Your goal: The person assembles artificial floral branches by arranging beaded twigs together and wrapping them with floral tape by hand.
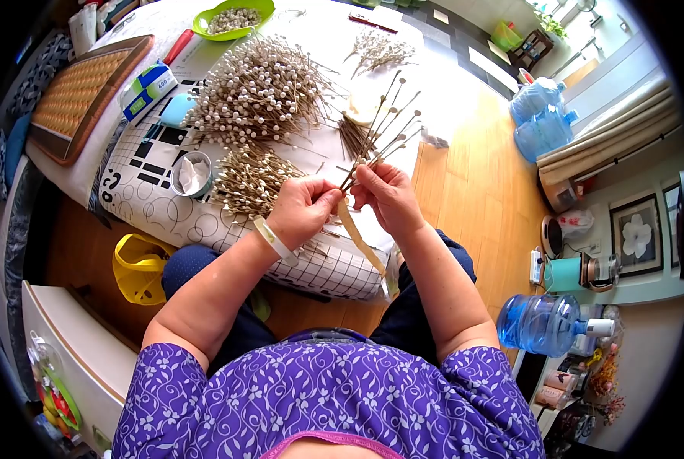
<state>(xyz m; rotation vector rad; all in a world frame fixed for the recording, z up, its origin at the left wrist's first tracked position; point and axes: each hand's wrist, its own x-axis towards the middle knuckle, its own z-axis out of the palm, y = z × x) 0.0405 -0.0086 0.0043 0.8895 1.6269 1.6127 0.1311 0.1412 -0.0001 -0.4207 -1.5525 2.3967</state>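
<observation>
Both of my hands meet over the near edge of the table, around a sprig of thin brown stems (388, 132) with small round dark tips, fanning up and to the right. My right hand (391, 199) is closed, pinching the stems low down. My left hand (305, 210) is closed too, thumb and fingers pressed together at the stems' lower ends. From between the hands a tan strip of tape (357, 236) hangs toward my lap. Close to my left hand lies a bunch of stems with pale buds (251, 183); behind it is a larger pile of white-tipped stems (257, 92).
A white cup with tissue (192, 174), a blue-green packet (147, 92) and a green bowl of white beads (235, 19) stand on the table (146, 210). A stem bundle (355, 138) lies beyond my hands. Water jugs (542, 325) are at right, a yellow basket (140, 268) at left.
</observation>
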